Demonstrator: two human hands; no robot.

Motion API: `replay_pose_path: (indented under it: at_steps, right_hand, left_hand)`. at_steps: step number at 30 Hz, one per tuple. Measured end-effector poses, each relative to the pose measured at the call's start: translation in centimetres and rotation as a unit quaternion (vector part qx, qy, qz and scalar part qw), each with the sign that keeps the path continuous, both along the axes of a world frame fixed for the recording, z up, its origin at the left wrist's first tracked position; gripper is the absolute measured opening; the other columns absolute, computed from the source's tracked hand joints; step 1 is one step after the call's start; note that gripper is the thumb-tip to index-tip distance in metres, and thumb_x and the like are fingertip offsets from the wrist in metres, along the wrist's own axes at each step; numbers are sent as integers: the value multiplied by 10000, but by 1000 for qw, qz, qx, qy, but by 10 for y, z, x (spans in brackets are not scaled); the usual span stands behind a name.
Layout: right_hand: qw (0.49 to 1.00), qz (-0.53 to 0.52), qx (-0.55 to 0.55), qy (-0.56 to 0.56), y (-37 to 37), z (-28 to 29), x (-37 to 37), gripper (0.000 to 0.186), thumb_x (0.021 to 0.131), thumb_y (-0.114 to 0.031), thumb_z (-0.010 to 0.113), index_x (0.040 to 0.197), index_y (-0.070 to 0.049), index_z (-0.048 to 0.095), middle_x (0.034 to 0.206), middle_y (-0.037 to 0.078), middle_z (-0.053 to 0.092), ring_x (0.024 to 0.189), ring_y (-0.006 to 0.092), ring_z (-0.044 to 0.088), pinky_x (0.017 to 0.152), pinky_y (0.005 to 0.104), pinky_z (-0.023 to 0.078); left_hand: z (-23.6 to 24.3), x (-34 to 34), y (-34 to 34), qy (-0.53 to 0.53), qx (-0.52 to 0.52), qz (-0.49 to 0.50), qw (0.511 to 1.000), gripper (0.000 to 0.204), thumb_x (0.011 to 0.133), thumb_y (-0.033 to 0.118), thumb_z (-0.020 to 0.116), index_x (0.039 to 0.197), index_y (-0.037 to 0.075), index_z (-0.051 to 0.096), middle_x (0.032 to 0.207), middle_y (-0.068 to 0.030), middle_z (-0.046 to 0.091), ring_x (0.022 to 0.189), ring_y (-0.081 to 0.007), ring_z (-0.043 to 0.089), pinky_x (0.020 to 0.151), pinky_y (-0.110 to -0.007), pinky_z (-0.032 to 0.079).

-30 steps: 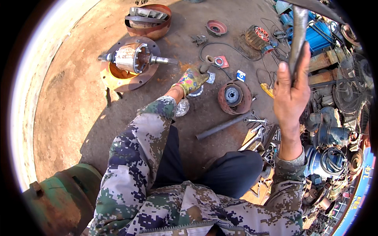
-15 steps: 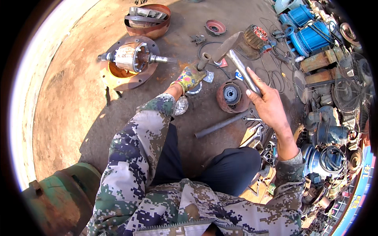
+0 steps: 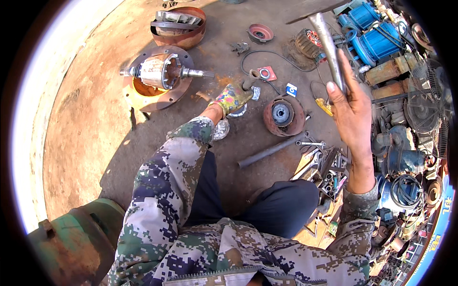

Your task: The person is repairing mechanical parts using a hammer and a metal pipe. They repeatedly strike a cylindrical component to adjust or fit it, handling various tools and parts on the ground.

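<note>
Steel hammer clamped in my right grip | left grip closed round tube | rotor uncased, assembly apparently outstanding

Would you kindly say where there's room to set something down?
Bare ground lies between the flanged ring and the green drum, and between the rusty bowl and the red dish. The right side is crowded with wrenches and blue motors.

Place: we are working in a sunlit motor-repair yard with dusty ground.
Parts: we are seeing a rotor resting on a flange, and a stator with red windings.
Tools: we are holding a hammer; wrenches are lying nearby.
Right side: we are seeing blue electric motors crowding near wire fan guards.
</note>
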State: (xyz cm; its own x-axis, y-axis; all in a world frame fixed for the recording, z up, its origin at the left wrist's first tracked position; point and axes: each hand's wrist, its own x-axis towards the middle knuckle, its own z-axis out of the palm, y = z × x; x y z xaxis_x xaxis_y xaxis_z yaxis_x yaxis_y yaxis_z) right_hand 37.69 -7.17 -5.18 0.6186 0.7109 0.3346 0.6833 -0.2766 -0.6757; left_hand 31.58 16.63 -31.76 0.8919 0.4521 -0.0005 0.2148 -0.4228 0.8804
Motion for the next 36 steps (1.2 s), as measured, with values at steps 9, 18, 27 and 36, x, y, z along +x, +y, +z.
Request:
replay_pose_path:
  at_steps: [9, 18, 27, 36]
  right_hand:
    - [987, 39, -152, 33, -44, -90, 23, 623, 963, -60, 700, 1546, -133, 493, 1323, 261, 662, 1213, 216, 685, 988, 319, 498]
    - [921, -61, -10, 385, -145, -242, -10, 693, 983, -90, 713, 1604, -60, 406, 1302, 41, 637, 1050, 121, 573, 971, 254, 459]
    - [870, -82, 1, 486, -218, -361, -93, 730, 947, -99, 748, 1595, -60, 414, 792, 12, 525, 737, 88, 447, 687, 247, 441]
    - [851, -81, -11, 518, -220, -381, -94, 731, 956, -65, 718, 1612, -86, 394, 945, 135, 666, 883, 123, 593, 833, 293, 508]
  left_hand:
    - [-16, 3, 21, -8, -125, 25, 992, 223, 929, 226, 699, 1010, 20, 722, 900, -62, 726, 774, -145, 637, 700, -325, 511]
    - [-34, -34, 91, -141, -381, 189, 894, 285, 981, 186, 637, 1133, -54, 635, 1020, -188, 735, 895, -337, 731, 792, -470, 619]
    - [-38, -60, 115, -152, -459, 184, 856, 312, 952, 192, 555, 1152, -28, 649, 1161, -204, 719, 1191, -391, 663, 1070, -543, 506]
    - [-22, -55, 102, -135, -367, 152, 908, 406, 1079, 435, 493, 1197, 86, 666, 1203, -148, 706, 1231, -378, 634, 1088, -614, 475]
